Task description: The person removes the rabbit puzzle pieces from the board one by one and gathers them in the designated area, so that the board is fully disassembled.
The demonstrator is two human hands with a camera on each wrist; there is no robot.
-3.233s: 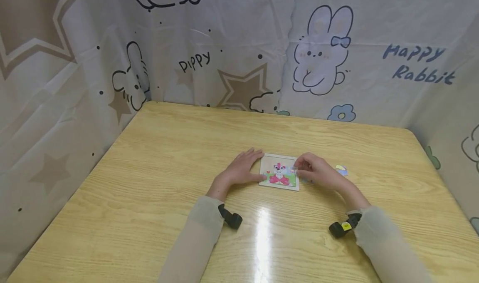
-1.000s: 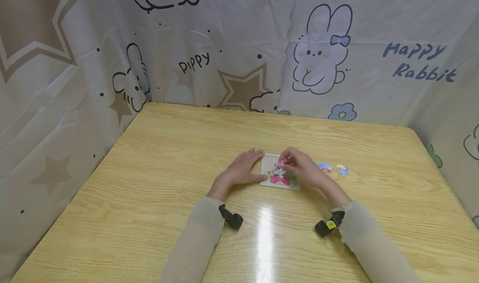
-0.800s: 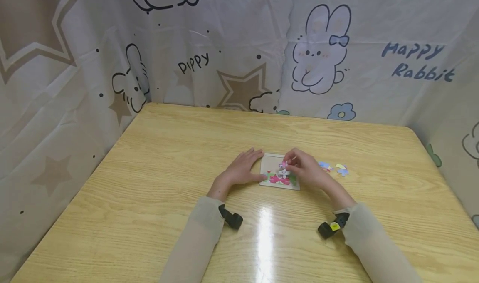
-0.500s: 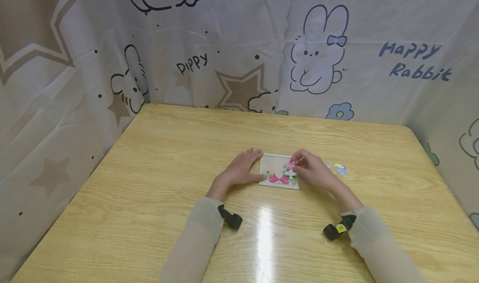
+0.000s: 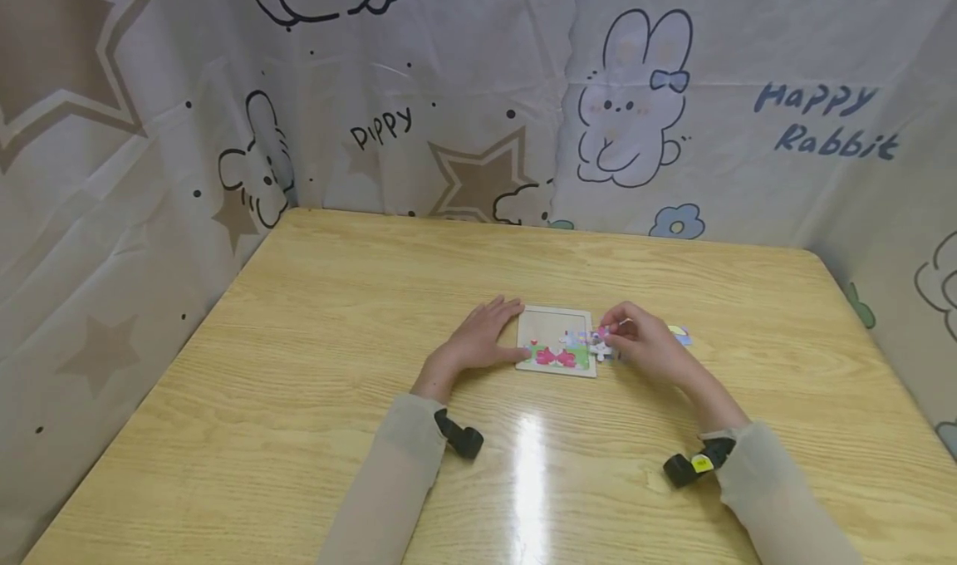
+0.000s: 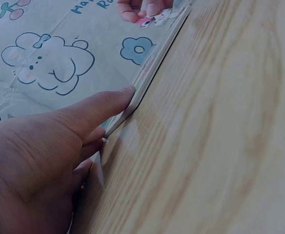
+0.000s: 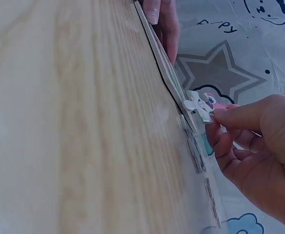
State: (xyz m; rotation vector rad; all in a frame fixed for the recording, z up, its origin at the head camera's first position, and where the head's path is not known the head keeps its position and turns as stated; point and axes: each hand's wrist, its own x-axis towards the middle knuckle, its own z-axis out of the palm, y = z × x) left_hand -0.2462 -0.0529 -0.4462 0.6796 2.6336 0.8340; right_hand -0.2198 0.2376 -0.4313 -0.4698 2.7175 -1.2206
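Note:
A square puzzle tray (image 5: 555,309) lies on the table, its lower part filled with pink, green and pale pieces and its upper part bare. My left hand (image 5: 484,336) lies along the tray's left side with fingers extended; in the left wrist view its thumb (image 6: 108,105) rests on the rim. At the tray's right edge, my right hand (image 5: 646,345) pinches a pink-and-white puzzle piece (image 7: 199,107) between thumb and fingertips. The piece shows part of a cartoon animal's face and is tilted, raised over the rim.
Loose puzzle pieces lie right of the tray, one blue and yellow (image 5: 680,334), partly hidden by the right hand; their edges (image 7: 193,146) show in the right wrist view. A printed curtain (image 5: 478,91) surrounds the wooden table (image 5: 336,299) at the back and sides.
The pink-and-white piece, earlier in the middle of the tray, has come out in my right hand and moved right to the tray's edge. The left hand stays in place.

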